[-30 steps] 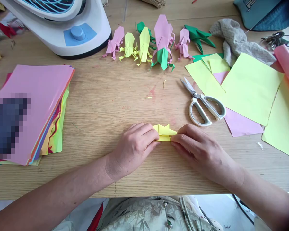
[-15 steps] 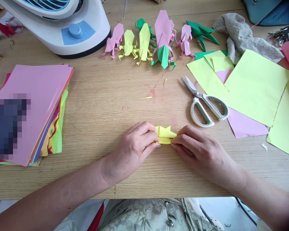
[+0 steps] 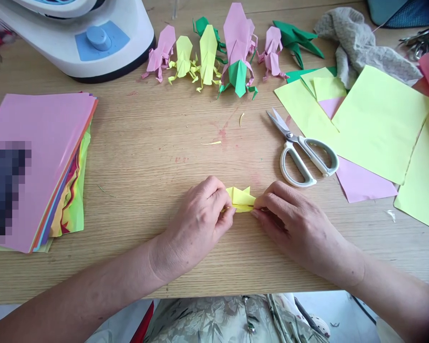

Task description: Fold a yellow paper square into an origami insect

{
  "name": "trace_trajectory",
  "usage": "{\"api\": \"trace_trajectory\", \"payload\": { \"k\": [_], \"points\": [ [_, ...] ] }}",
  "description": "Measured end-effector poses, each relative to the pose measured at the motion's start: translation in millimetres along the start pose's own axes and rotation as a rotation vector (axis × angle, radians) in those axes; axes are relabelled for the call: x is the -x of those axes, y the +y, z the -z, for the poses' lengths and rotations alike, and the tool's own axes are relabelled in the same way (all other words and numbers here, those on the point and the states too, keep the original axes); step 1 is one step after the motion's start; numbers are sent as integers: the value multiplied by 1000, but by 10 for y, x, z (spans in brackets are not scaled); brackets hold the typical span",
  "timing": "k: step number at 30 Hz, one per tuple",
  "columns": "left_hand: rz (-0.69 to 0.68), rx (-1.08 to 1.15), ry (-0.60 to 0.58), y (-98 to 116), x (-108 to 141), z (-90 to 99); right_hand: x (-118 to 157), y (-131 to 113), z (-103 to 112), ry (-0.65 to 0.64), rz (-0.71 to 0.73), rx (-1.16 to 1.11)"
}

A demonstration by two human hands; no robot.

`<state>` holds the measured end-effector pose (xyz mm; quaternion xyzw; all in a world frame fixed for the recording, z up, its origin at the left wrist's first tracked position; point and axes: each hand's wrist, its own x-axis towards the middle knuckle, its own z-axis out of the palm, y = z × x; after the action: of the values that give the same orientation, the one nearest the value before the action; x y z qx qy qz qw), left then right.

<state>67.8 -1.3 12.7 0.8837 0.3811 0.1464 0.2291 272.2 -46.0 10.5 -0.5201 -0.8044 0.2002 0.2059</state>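
Note:
A small folded piece of yellow paper [image 3: 240,198] lies between my hands near the front of the table, creased lengthwise with pointed flaps on its top edge. My left hand [image 3: 203,214] pinches its left end between thumb and fingers. At the right end, my right hand [image 3: 296,224] grips it the same way. The fingers hide both tips of the paper. White-handled scissors [image 3: 309,157] lie partly open beyond my right hand, blades toward the upper left.
Several origami figures [image 3: 208,55] in pink, yellow and green line the back. A white appliance [image 3: 128,43] with a blue knob stands at the back left. Coloured paper sheets [image 3: 46,124] are stacked left; yellow sheets [image 3: 382,124] lie right, below a grey cloth [image 3: 357,43].
My left fingers have shifted and curled more tightly at the paper's left end. The right hand keeps its grip. The whole view has moved slightly.

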Motion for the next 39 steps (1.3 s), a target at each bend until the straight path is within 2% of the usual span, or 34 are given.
{"api": "trace_trajectory", "payload": {
  "k": [10, 17, 23, 29, 39],
  "points": [
    [-7, -76, -37, 17, -32, 0, 10, 9, 15, 16, -34, 6],
    [-10, -48, -30, 7, -38, -1, 92, 42, 50, 43, -59, -24],
    [12, -39, -30, 26, -37, 6, 77, 32, 58, 5, -78, -32],
    [9, -45, -28, 15, -32, -5, 63, 39, 37, 24, -94, -10],
    [83, -10, -63, 37, -23, 22, 16, 36, 19, 24, -119, 14]
  ]
}}
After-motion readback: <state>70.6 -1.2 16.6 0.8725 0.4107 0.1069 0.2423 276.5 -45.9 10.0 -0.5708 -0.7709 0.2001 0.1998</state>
